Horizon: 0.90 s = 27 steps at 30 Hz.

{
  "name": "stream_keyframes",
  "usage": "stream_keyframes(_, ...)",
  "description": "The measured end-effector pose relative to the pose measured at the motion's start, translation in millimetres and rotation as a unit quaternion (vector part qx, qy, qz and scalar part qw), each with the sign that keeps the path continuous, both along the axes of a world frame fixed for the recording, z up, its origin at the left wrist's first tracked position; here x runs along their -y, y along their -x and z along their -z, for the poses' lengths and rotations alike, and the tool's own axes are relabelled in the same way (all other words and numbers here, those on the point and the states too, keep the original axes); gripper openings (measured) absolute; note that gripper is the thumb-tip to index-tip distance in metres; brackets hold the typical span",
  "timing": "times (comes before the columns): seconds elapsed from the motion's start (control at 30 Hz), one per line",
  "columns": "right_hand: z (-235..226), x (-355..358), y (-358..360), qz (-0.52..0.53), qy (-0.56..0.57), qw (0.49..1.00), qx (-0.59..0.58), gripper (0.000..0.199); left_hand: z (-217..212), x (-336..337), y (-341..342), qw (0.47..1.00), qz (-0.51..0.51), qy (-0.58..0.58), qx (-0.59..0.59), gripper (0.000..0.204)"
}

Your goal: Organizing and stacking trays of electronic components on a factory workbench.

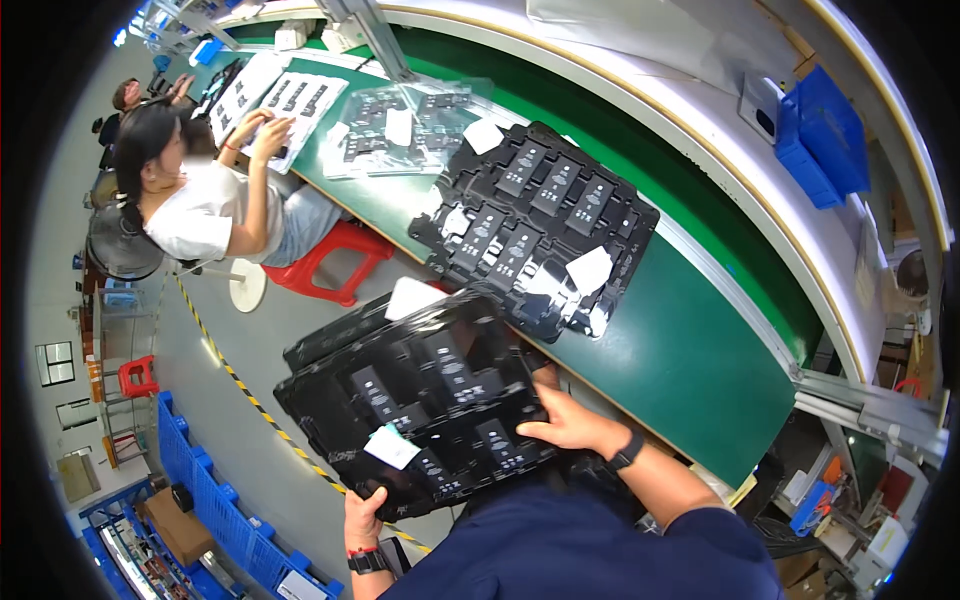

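Both my hands hold a stack of black plastic trays (325, 425), tilted in front of my body beside the bench. My left hand (363, 517) grips the near left corner, its thumb over the rim. On the right edge, my right hand (570, 420) closes with its thumb on top and its other fingers mostly hidden beneath. Several flat black battery-like parts (378, 397) lie in the top tray's pockets, with a pale paper slip (391, 448) among them. Another black tray stack (630, 215) rests on the green bench (690, 390), bearing similar parts and white slips (590, 270).
Clear plastic bags (400, 125) with dark parts lie farther along the bench. A seated person (205, 215) works at the left near a red stool (330, 262). Blue bins (825, 135) sit on the right-hand shelf. Yellow-black tape (245, 385) crosses the floor near blue crates (205, 490).
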State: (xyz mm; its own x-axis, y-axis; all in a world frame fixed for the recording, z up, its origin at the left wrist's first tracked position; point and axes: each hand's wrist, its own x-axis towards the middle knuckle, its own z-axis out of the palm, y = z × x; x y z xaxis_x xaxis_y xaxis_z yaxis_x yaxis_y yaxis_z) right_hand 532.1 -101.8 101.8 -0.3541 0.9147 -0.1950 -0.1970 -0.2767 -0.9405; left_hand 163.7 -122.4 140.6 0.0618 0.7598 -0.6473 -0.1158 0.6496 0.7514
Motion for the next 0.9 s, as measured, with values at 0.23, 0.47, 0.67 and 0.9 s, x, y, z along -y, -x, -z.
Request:
stream_keyframes(0.23, -5, 86, -125, 0.210, 0.221, 0.941, 0.150, 0.048, 7, -67, -138, 0.976, 0.209, 0.057, -0.001, 0.043)
stream_keyframes(0.47, -12, 185, -185, 0.439, 0.305, 0.841, 0.082, 0.036, 31, -63, -255, 0.889, 0.447, 0.022, 0.095, 0.069)
stream_keyframes(0.67, 16, 237, -203, 0.519, 0.315, 0.795, -0.011, 0.047, 72, -60, -330, 0.822, 0.550, -0.124, 0.084, 0.070)
stream_keyframes(0.9, 45, 243, -217, 0.521, 0.278, 0.807, -0.005, 0.056, 114, -59, -371, 0.854, 0.499, 0.050, 0.139, 0.054)
